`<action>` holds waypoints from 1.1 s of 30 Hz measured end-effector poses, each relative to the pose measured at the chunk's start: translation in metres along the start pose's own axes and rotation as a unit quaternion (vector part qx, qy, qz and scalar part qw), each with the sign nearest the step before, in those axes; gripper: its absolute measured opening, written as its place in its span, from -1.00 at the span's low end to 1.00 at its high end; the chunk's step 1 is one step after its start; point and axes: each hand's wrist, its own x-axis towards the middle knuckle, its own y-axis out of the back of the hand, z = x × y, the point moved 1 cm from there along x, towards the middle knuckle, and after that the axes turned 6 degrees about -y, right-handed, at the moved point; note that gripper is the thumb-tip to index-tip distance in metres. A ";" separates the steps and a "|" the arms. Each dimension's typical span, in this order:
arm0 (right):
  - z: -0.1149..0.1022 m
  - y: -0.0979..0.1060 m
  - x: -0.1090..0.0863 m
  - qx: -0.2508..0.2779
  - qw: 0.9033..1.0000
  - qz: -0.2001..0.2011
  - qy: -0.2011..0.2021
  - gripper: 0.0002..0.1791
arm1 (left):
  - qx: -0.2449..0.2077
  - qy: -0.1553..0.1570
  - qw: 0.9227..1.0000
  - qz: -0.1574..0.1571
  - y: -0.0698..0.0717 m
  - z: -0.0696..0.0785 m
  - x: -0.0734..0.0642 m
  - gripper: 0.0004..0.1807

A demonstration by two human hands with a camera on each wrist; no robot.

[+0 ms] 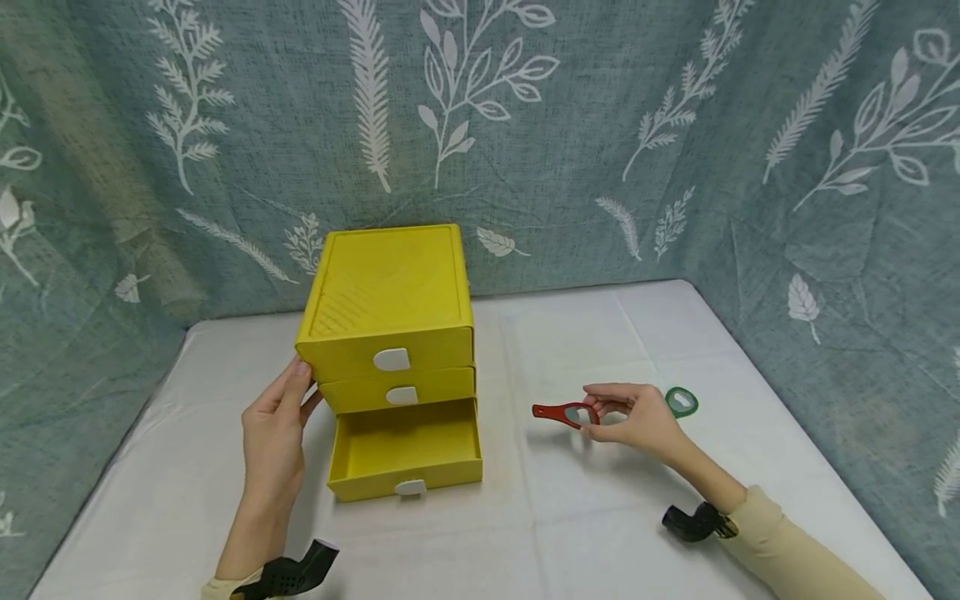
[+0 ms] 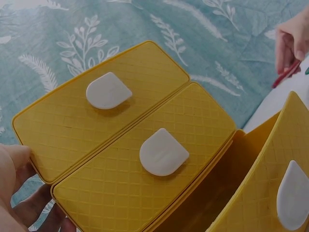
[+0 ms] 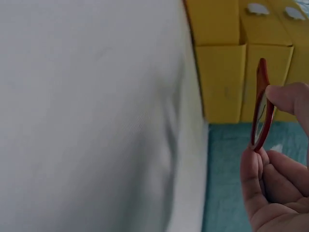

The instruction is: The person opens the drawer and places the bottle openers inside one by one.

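A yellow drawer unit [image 1: 390, 283] with white tabs stands on the table; its bottom drawer [image 1: 405, 442] is pulled out, with nothing visible inside. My left hand [image 1: 277, 425] holds the unit by its left side, the thumb at the front edge and the other fingers partly hidden. To the right, my right hand [image 1: 630, 421] pinches a red bottle opener [image 1: 558, 412] by its rounded end, above the cloth, its narrow handle pointing left. In the right wrist view, thumb and fingertips grip the red opener [image 3: 261, 104] on edge. Behind the right hand lies a green opener-like piece [image 1: 681, 402].
White cloth [image 1: 570, 333] covers the table. A blue-green curtain with white leaf patterns [image 1: 555, 150] hangs behind and along both sides. The upper two drawers [image 2: 96, 111] are closed.
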 end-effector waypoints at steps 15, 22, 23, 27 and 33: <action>-0.061 -0.090 0.028 0.092 0.994 -0.004 0.055 -0.46 | -0.005 0.003 1.000 -0.010 0.005 0.001 0.003 -0.52; -0.095 -0.120 0.021 0.062 0.994 -0.007 0.091 -0.47 | -0.004 0.000 1.000 -0.011 0.004 0.000 0.002 -0.52; -0.100 -0.123 0.020 0.061 0.993 -0.007 0.099 -0.48 | -0.003 0.000 1.000 -0.010 0.004 0.000 0.002 -0.52; -0.111 -0.131 0.019 0.060 0.992 -0.003 0.115 -0.51 | -0.004 0.002 1.000 -0.009 0.002 0.000 0.002 -0.52; -0.110 -0.140 0.020 0.074 0.992 -0.018 0.105 -0.41 | -0.010 0.007 1.000 -0.008 0.001 -0.002 0.001 -0.51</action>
